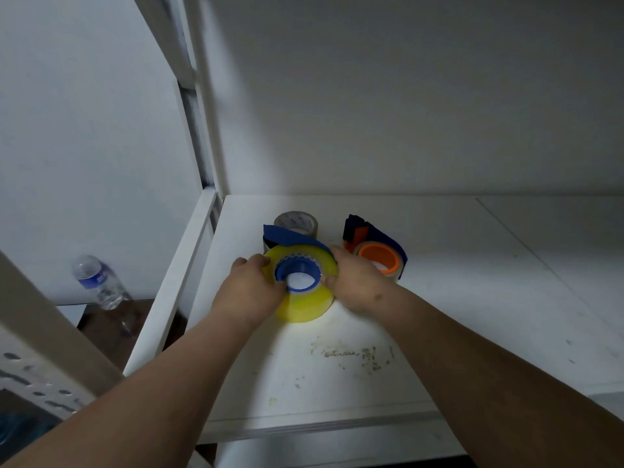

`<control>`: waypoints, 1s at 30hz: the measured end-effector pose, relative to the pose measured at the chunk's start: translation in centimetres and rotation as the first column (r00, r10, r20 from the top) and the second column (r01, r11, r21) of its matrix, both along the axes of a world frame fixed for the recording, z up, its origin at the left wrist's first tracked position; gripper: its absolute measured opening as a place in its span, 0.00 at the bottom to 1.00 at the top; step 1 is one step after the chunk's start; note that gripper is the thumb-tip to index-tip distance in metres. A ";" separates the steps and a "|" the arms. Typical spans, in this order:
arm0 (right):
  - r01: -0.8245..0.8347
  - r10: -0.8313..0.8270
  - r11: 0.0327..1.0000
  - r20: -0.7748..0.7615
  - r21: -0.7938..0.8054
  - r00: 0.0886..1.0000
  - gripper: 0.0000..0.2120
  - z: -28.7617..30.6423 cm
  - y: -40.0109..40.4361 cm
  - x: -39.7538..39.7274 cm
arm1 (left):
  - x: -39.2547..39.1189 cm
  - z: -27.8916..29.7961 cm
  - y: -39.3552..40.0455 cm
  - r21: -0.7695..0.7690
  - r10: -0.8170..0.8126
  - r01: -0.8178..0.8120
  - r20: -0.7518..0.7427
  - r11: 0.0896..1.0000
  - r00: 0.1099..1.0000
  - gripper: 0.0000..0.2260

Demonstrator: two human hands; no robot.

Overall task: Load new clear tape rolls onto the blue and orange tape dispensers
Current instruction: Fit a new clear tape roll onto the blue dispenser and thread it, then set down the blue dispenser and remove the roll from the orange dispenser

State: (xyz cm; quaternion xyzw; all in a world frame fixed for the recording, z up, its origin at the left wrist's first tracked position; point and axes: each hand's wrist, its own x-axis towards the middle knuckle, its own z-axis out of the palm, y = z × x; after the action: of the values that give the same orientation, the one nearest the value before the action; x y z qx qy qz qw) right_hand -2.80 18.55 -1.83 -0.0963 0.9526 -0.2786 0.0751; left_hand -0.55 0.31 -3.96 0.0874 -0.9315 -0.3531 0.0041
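A thick yellowish clear tape roll sits around the blue hub of the blue dispenser on the white shelf; the dispenser's blue guard arches over the roll's far side. My left hand grips the roll's left side, thumb at the hub. My right hand grips its right side. To the right lies the orange dispenser with an orange hub and dark blue guard, a thin clear roll around it. Behind stands a spare tape roll with a printed core.
The shelf's back wall and a white upright post close in the far and left sides. A plastic water bottle stands lower left, off the shelf. Dirty scuffs mark the shelf near its front edge.
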 end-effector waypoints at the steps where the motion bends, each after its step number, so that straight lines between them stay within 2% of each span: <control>1: 0.018 -0.018 1.000 -0.001 0.001 1.000 0.20 -0.1 0.0 0.1 | 0.1 0.0 0.0 -0.011 0.005 -0.005 0.002 1.000 1.000 0.26; 7: 0.070 -0.070 0.997 0.016 0.016 0.997 0.21 -0.3 -0.3 0.6 | 0.6 -0.2 -0.6 -0.043 0.011 -0.011 -0.004 0.999 1.000 0.26; 12: 0.060 -0.061 0.998 0.017 0.036 0.998 0.21 -0.2 -1.0 1.0 | 1.7 -0.1 -1.1 -0.009 0.045 -0.046 -0.016 0.999 0.999 0.24; 18: 0.091 -0.092 0.995 0.010 0.047 0.996 0.22 -0.2 -1.7 1.8 | 3.4 -0.3 -0.3 0.005 -0.097 0.097 -0.041 0.995 0.994 0.39; 22: 0.056 -0.057 0.995 0.012 0.077 0.998 0.24 -0.2 -0.8 1.5 | 3.3 -0.2 -0.3 -0.019 -0.111 0.111 -0.004 0.994 0.994 0.41; 26: 0.077 -0.074 0.994 -0.038 0.080 0.997 0.23 0.6 1.4 0.9 | 2.8 -0.3 0.3 -0.065 -0.058 0.059 0.024 0.996 0.998 0.42; 30: 0.130 -0.095 0.980 -0.222 0.149 0.970 0.12 1.4 3.8 0.1 | 3.0 0.1 1.5 -0.183 0.043 -0.035 0.040 0.982 0.998 0.43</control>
State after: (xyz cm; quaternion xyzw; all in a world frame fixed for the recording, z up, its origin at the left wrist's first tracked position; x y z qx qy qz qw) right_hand -2.69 22.30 -0.46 -0.0651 0.9786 -0.1918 -0.0363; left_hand 2.42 1.81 -3.82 0.1127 -0.9579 -0.2641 -0.0011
